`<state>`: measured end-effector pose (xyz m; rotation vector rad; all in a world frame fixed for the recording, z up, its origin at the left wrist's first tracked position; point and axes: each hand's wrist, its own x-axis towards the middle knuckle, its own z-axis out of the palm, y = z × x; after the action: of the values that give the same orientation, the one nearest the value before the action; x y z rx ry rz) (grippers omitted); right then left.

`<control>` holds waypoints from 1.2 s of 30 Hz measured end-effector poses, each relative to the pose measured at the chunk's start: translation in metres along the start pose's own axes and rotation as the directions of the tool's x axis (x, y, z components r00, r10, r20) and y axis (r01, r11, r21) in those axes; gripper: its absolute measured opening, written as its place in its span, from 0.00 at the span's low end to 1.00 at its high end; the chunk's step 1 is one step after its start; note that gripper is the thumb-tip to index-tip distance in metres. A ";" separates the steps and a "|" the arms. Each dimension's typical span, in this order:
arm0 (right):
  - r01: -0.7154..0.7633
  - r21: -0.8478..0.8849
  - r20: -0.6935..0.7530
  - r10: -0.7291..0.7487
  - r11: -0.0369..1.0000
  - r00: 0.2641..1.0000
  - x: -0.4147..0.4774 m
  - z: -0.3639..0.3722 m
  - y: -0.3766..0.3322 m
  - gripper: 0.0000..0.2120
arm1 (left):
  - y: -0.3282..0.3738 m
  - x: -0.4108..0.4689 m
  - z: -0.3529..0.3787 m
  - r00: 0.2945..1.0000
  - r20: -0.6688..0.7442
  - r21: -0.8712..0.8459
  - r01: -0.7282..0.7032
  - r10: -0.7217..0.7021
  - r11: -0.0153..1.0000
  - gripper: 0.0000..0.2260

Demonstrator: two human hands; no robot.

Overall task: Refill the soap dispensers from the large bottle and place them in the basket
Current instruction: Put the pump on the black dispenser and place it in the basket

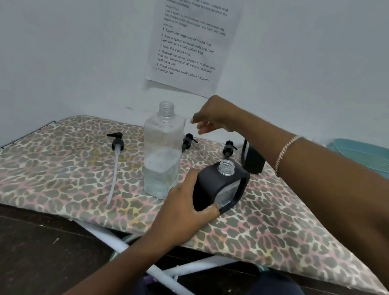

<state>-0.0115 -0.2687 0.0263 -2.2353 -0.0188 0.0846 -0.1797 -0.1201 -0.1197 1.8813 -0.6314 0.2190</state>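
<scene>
Black square dispenser (pixel 218 186) gripped by left hand (pixel 184 211), right hand (pixel 214 116) fingers loosely curled (empty), clear ribbed-neck bottle (pixel 162 152)

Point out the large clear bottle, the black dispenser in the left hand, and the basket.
large clear bottle (pixel 161 157): head view, middle of its body.
black dispenser (pixel 210 185): head view, black front face.
basket (pixel 373 159): head view, left rim.

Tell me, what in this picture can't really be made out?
Head view only:
- Second black dispenser: the right forearm hides its top, so open or capped is unclear.
- Teal basket: cut off by the right edge and the arm; contents unseen.
- Middle pump head: partly behind the large clear bottle.
- Held dispenser in the left hand: black sleeve hides its fill level.
- Wall sheet: top cropped, small print blurred.
</scene>
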 end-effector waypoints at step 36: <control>0.426 0.203 -0.280 -0.364 0.882 0.888 -0.096 -0.068 -0.028 0.12 | -0.001 -0.002 0.000 1.000 -0.009 -0.041 0.021 -0.022 0.999 0.20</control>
<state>-0.1019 -0.3086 0.0951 -1.9219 -0.3218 -0.3836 -0.1804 -0.1189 -0.1210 1.8461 -0.6048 0.1995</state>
